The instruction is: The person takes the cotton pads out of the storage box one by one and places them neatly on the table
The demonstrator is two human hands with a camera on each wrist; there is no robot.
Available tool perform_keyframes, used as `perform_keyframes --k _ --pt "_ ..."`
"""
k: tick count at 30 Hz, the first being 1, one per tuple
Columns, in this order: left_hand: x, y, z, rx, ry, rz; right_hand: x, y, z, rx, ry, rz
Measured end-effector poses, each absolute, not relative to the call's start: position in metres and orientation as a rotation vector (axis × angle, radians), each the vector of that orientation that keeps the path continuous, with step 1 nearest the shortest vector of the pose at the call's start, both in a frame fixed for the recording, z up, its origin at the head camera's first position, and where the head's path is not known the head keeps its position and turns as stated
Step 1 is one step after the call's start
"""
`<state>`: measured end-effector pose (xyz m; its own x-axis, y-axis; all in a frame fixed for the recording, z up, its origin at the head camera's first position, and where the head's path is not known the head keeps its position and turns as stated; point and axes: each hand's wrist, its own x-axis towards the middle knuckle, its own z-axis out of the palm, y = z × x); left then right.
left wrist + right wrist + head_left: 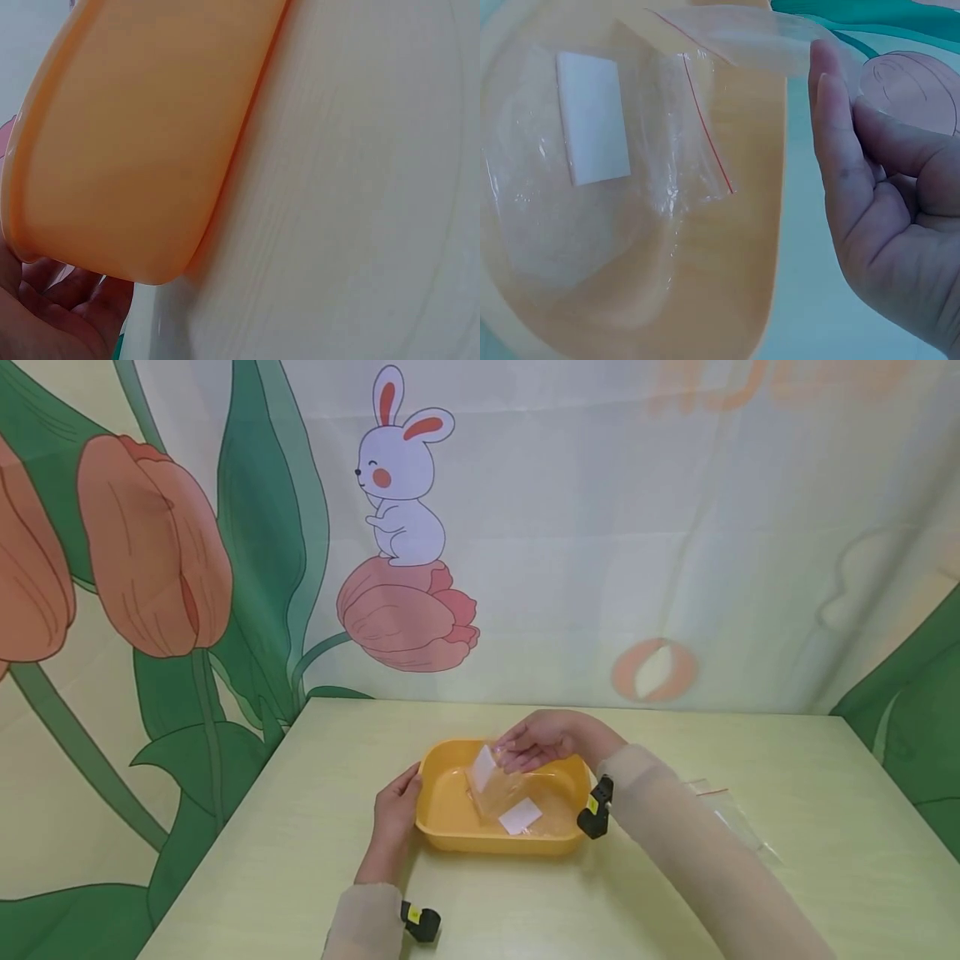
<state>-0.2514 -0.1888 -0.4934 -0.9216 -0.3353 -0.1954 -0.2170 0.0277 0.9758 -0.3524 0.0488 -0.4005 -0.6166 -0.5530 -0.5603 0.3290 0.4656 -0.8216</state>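
Observation:
A yellow plastic basin [502, 843] stands on the table. My left hand [396, 806] grips its left end, thumb at the rim and fingers curled against the outer wall [135, 150]. Over the basin, my right hand [543, 742] pinches a clear zip bag [757, 37] between thumb and fingers. A white piece [484, 768] shows in that hanging bag in the head view. Beneath it, another clear zip bag [652, 150] with a red seal line lies in the basin, a flat white block [596, 120] inside it.
More clear zip bags [731, 814] lie on the table right of the basin, partly hidden behind my right forearm. The pale table [247, 877] reaches back to a printed curtain [555, 568] with tulips and a rabbit. A small black camera sits on each wrist.

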Motion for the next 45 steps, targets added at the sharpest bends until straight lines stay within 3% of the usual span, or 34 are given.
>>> perform_keyframes --k 15,45 --pt "-0.250 -0.189 -0.493 0.584 -2.190 -2.027 -0.339 0.059 -0.395 -0.261 1.843 -1.317" --pt "-0.251 -0.190 -0.493 0.603 -2.223 -2.021 -0.325 0.133 -0.381 -0.259 1.846 -1.468"
